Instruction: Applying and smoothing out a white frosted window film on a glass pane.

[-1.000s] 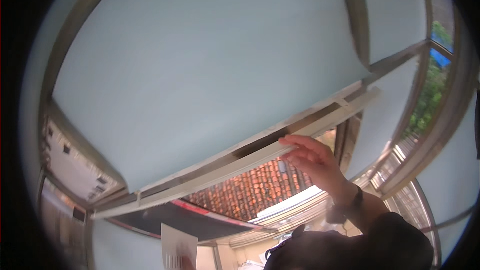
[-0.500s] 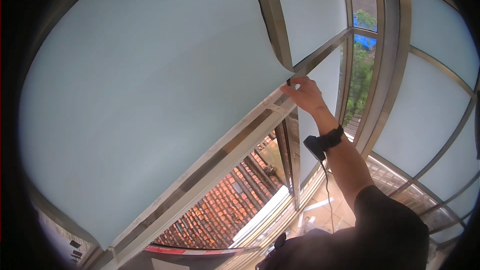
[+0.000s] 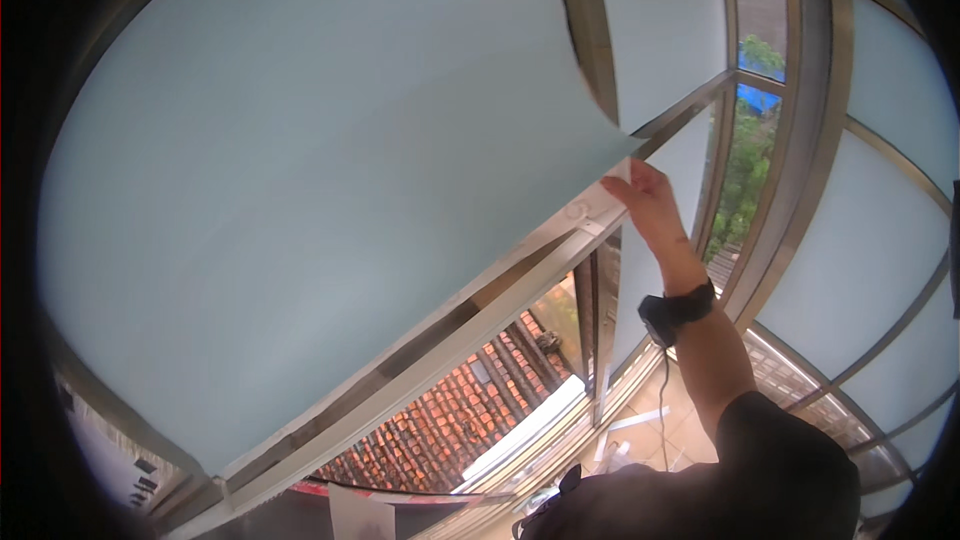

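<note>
A large pale blue-green film sheet (image 3: 330, 190) spreads across the window in front of me, its right edge curving away from the metal frame (image 3: 590, 30). My right hand (image 3: 650, 190) is raised to the sheet's lower right corner, thumb and fingers closed in a pinch on it. Just under that corner a whitish strip (image 3: 580, 210) shows along the sheet's lower edge; whether it belongs to the film I cannot tell. A black wristband with a small box (image 3: 680, 310) and a cable sits on my right wrist. My left hand is out of view.
Below the sheet runs a pale window rail (image 3: 440, 340), with an opening onto a red tiled roof (image 3: 450, 410). Frosted panes (image 3: 850, 240) in metal frames stand to the right. White scraps (image 3: 640, 420) lie on the tiled floor. A white card (image 3: 360, 515) shows at the bottom.
The view has shifted slightly. My right hand stays at the sheet's corner, its fingers now closer together. More of the whitish strip shows beneath the edge, and the white card has come further into view.
</note>
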### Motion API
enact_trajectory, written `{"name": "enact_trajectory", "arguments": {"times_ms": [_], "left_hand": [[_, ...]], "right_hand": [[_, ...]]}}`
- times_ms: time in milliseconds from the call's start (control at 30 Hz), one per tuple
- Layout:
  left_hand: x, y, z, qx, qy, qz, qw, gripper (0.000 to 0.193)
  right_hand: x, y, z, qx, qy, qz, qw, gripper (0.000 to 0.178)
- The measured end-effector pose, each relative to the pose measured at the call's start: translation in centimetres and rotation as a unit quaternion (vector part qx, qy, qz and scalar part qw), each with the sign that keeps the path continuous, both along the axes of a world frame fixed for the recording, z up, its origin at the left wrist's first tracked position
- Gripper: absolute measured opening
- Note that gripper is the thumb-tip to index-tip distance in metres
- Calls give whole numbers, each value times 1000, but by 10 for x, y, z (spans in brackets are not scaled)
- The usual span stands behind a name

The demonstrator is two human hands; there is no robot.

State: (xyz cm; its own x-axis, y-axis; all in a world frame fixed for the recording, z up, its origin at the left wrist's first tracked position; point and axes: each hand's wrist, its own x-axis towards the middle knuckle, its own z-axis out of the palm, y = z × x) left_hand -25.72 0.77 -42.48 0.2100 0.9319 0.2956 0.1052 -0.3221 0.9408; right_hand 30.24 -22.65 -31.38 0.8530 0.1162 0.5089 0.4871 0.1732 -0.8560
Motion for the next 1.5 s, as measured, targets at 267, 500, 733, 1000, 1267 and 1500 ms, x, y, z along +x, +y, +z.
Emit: {"name": "enact_trajectory", "arguments": {"times_ms": [267, 500, 733, 1000, 1267, 1500], "left_hand": [[21, -1, -14, 22, -46, -48, 998, 30], [30, -17, 34, 52, 29, -49, 997, 28], [17, -15, 11, -17, 32, -28, 999, 27], [16, -9, 15, -156, 107, -16, 982, 35], [23, -7, 16, -54, 60, -61, 995, 30], [30, -6, -4, -43, -89, -36, 994, 25]], "right_hand": [[-93, 44, 8, 356, 190, 358, 842, 43], [-114, 81, 26, 60, 120, 112, 985, 55], [-83, 70, 13, 12, 139, 176, 974, 30], [-89, 66, 18, 43, 179, 215, 959, 24], [-97, 84, 7, 62, 174, 313, 932, 35], [-151, 124, 12, 186, 247, 468, 828, 16]]}}
